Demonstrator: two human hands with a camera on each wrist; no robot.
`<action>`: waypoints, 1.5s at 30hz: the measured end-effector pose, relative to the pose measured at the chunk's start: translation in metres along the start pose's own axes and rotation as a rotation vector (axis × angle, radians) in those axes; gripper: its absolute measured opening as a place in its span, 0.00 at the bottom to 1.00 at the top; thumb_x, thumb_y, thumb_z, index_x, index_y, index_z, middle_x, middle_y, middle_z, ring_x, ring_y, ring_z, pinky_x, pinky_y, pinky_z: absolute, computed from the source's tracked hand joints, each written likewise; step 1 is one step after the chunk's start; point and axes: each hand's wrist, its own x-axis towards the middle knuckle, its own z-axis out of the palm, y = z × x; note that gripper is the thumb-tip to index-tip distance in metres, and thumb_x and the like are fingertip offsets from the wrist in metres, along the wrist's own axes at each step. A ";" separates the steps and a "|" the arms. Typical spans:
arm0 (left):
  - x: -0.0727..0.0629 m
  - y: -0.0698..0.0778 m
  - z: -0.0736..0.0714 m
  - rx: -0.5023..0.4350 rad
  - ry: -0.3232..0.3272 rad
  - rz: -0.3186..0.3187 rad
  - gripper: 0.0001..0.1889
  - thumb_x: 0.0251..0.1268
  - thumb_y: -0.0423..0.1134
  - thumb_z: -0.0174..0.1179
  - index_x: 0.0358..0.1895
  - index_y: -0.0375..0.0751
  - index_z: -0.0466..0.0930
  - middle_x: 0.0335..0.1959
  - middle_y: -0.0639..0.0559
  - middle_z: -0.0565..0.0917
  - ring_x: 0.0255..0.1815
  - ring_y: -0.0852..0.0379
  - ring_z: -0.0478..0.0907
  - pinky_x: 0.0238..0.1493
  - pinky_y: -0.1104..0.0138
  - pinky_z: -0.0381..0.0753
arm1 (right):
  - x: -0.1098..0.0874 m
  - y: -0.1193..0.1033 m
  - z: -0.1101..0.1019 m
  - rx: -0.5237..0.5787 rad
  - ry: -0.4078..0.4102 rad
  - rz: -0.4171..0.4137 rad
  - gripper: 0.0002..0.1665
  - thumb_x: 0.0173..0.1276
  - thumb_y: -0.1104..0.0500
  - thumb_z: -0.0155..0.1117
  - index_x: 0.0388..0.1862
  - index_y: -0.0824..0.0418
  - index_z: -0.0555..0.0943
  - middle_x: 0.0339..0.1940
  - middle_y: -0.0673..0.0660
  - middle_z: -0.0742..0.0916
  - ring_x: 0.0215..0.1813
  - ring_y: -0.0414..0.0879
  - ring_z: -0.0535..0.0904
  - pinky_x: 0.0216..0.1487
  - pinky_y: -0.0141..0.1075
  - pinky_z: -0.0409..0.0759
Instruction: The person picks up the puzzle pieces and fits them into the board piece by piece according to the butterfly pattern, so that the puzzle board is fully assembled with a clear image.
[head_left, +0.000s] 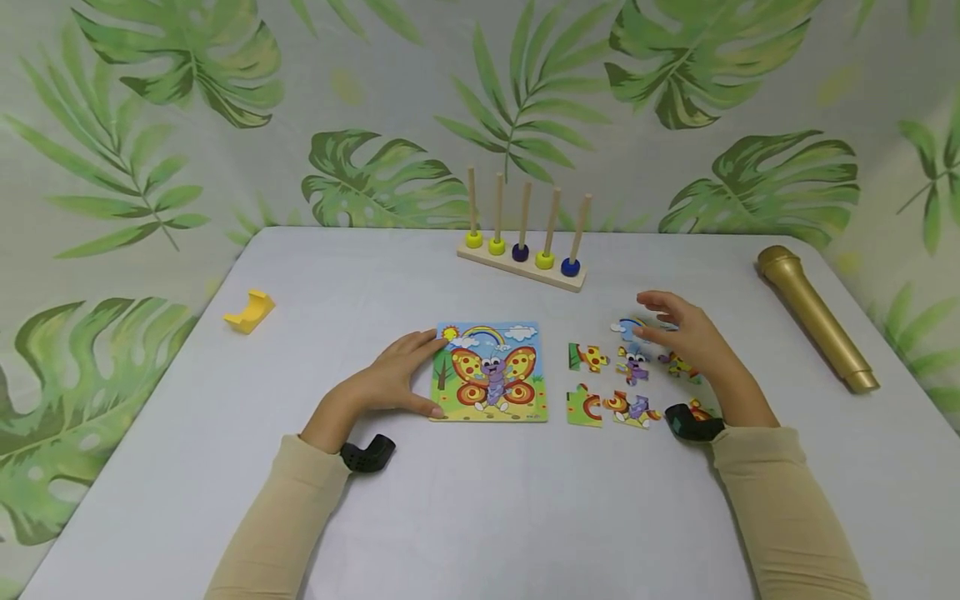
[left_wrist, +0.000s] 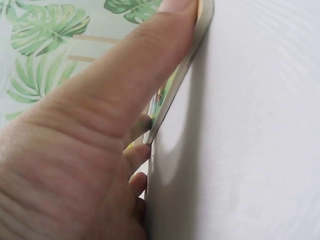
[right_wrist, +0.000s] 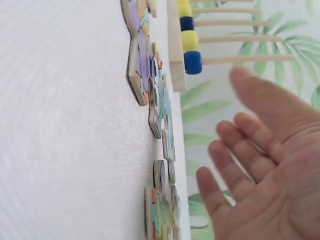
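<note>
Sitting close over the nearest right-hand puzzle piece (head_left: 702, 407), the black wrist camera (head_left: 692, 426) on the right arm could, if lowered, drag that piece out of place. The right hand (head_left: 688, 340) also masks part of the far row, so a fingertip could nudge a neighbouring piece, these being thin and closely set. Uneven pressure on one side could make the butterfly board (head_left: 491, 375) slide.

Grip, right hand: spread, thumb well apart from the loosely bent fingers, above the pieces and holding none. Grip, left hand (head_left: 390, 377): spread, thumb touching the board's near left corner, fingers along its left edge, not closed around it. The board lies on the table (head_left: 450, 517), just left of the loose pieces.
</note>
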 end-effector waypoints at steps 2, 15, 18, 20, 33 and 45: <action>0.000 0.000 0.000 0.006 0.004 0.003 0.56 0.35 0.63 0.68 0.70 0.45 0.50 0.71 0.48 0.47 0.70 0.47 0.39 0.65 0.51 0.42 | 0.000 0.005 -0.001 -0.011 -0.025 0.029 0.37 0.62 0.50 0.60 0.65 0.63 0.60 0.63 0.66 0.66 0.61 0.64 0.60 0.56 0.58 0.61; 0.000 -0.002 0.001 0.012 0.018 0.024 0.56 0.35 0.63 0.67 0.70 0.44 0.50 0.70 0.46 0.48 0.69 0.46 0.40 0.65 0.51 0.42 | 0.002 0.024 -0.003 -0.182 -0.108 0.028 0.31 0.64 0.55 0.59 0.64 0.64 0.65 0.63 0.66 0.66 0.63 0.63 0.59 0.59 0.57 0.56; 0.000 -0.001 0.001 0.006 0.018 0.023 0.56 0.35 0.64 0.68 0.70 0.44 0.50 0.70 0.46 0.48 0.69 0.46 0.40 0.65 0.51 0.42 | 0.002 0.023 -0.003 -0.225 -0.107 0.009 0.30 0.64 0.53 0.59 0.62 0.65 0.67 0.62 0.67 0.67 0.63 0.63 0.59 0.59 0.58 0.55; 0.000 -0.002 0.001 0.007 0.017 0.022 0.56 0.35 0.64 0.67 0.70 0.45 0.50 0.70 0.46 0.48 0.69 0.46 0.40 0.65 0.51 0.42 | 0.002 0.022 -0.002 -0.250 -0.107 0.013 0.30 0.63 0.53 0.59 0.61 0.65 0.67 0.61 0.67 0.67 0.62 0.63 0.59 0.59 0.58 0.55; 0.000 -0.003 0.002 0.010 0.016 0.014 0.57 0.35 0.65 0.67 0.70 0.45 0.50 0.71 0.47 0.47 0.69 0.46 0.39 0.65 0.51 0.42 | 0.003 -0.002 0.004 -0.203 0.073 -0.075 0.27 0.63 0.55 0.60 0.59 0.64 0.69 0.56 0.65 0.69 0.54 0.63 0.67 0.50 0.57 0.67; 0.001 -0.002 0.002 -0.004 0.004 -0.006 0.57 0.34 0.65 0.67 0.70 0.46 0.50 0.71 0.48 0.46 0.70 0.47 0.38 0.65 0.50 0.42 | 0.001 -0.082 0.038 -0.090 0.096 -0.349 0.27 0.59 0.60 0.64 0.58 0.61 0.71 0.54 0.59 0.72 0.51 0.54 0.69 0.49 0.51 0.70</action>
